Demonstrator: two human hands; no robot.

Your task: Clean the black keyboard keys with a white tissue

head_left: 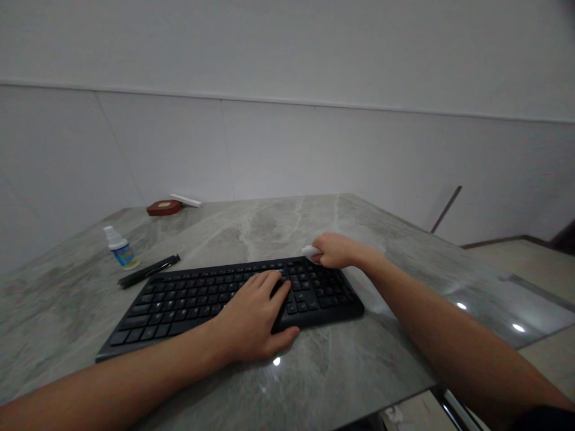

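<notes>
Black keyboard (188, 299) lies flat on the grey marble table (314, 383), angled so its right end sits a little farther from the camera than its left. The left hand (256, 320) is spread across the keyboard's right-of-centre keys, fingers released and flat, thumb hooked over the near edge and touching the table. At the keyboard's far right corner the right hand (335, 250) is clenched around a small white wad (309, 251), pressed at the keyboard's back edge; whether that wad is cloth or tissue, can't tell. Just beyond the keyboard's left end, a black pen (148, 271) lies on the table, and just past that stands a small white bottle (120, 246) with a blue label. Well beyond the keyboard, by the wall, sits a low reddish-brown box (164, 207) with a white strip (185, 200) beside it.
</notes>
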